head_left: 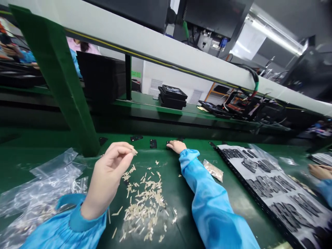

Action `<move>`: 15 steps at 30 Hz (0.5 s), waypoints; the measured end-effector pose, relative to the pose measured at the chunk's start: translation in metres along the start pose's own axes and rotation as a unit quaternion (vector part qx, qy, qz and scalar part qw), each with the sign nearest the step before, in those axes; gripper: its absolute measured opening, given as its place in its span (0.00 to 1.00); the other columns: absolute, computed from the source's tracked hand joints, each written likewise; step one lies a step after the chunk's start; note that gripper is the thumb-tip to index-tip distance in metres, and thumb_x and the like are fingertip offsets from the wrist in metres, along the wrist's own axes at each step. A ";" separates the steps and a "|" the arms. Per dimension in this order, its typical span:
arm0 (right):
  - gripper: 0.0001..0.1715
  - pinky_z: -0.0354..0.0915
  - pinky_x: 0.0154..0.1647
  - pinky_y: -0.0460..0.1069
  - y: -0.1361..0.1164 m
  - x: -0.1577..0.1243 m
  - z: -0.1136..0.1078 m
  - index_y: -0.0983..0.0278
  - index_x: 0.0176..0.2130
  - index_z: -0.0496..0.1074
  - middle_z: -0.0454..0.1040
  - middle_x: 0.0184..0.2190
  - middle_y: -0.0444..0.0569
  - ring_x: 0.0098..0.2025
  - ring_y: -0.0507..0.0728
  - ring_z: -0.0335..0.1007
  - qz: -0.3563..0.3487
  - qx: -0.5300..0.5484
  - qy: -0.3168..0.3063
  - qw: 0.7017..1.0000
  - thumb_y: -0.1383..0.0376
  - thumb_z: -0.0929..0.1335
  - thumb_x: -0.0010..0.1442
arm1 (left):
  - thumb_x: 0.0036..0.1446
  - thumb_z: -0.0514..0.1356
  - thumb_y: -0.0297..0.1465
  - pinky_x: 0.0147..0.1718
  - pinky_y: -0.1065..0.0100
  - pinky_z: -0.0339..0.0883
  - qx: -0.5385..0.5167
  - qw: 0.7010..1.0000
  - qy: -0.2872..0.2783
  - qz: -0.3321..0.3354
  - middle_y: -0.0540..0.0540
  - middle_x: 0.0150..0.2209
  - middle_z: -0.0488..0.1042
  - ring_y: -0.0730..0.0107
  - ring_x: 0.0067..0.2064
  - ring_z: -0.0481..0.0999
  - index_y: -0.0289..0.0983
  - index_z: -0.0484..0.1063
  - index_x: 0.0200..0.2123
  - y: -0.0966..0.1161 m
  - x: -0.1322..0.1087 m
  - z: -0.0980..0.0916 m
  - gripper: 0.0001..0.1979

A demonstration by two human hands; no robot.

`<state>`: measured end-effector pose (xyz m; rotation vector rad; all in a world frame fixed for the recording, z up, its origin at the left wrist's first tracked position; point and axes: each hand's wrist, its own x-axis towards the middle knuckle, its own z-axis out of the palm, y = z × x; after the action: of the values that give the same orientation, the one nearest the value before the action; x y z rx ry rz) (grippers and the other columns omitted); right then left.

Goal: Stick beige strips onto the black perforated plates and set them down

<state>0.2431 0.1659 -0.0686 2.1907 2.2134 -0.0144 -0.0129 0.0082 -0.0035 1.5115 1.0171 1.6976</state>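
Observation:
My left hand (110, 176) is raised over the left side of the bench, thumb and fingertips pinched on a small beige strip (134, 151). Below and to its right lies a loose spread of similar beige pieces (145, 204). My right hand (177, 146) reaches to the back of the green bench, its fingers closed at a small black part (168, 143) that they mostly cover. More flat black parts lie in a row along the back, among them one (153, 143) left of my right hand and another (136, 138) near my left fingertips.
Clear plastic bags (59, 176) are heaped at the left. A small bag of beige pieces (213, 170) lies beside my right sleeve. A tray (255, 193) with rows of black parts stands at the right, near another person's hand (320, 171). A green post (59, 79) rises at the back left.

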 end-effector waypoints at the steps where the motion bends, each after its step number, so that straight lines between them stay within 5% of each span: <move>1: 0.17 0.67 0.44 0.55 0.005 0.007 0.002 0.65 0.48 0.65 0.68 0.47 0.51 0.45 0.56 0.68 0.026 -0.008 0.007 1.000 0.60 0.63 0.61 | 0.53 0.58 0.29 0.37 0.69 0.61 0.001 1.000 -0.005 -0.003 0.48 0.36 0.66 0.67 0.42 0.66 0.39 0.68 0.26 -0.002 0.001 -0.001 0.04; 7: 0.18 0.67 0.43 0.56 0.036 0.041 0.017 0.66 0.50 0.64 0.67 0.48 0.52 0.45 0.57 0.68 0.164 -0.059 0.019 0.985 0.61 0.64 0.61 | 0.54 0.58 0.29 0.34 0.70 0.60 0.016 0.999 -0.032 -0.019 0.48 0.37 0.65 0.66 0.43 0.65 0.39 0.68 0.27 -0.011 0.005 -0.005 0.04; 15: 0.19 0.67 0.44 0.56 0.057 0.054 0.030 0.68 0.49 0.65 0.67 0.47 0.53 0.45 0.57 0.68 0.105 -0.126 -0.035 0.986 0.61 0.64 0.61 | 0.53 0.58 0.29 0.34 0.70 0.63 0.000 0.999 -0.049 -0.017 0.47 0.36 0.66 0.66 0.41 0.67 0.38 0.68 0.26 -0.014 0.006 0.003 0.04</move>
<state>0.2999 0.2200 -0.0995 2.2286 1.8238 0.1806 -0.0111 0.0211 -0.0125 1.5523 0.9850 1.5835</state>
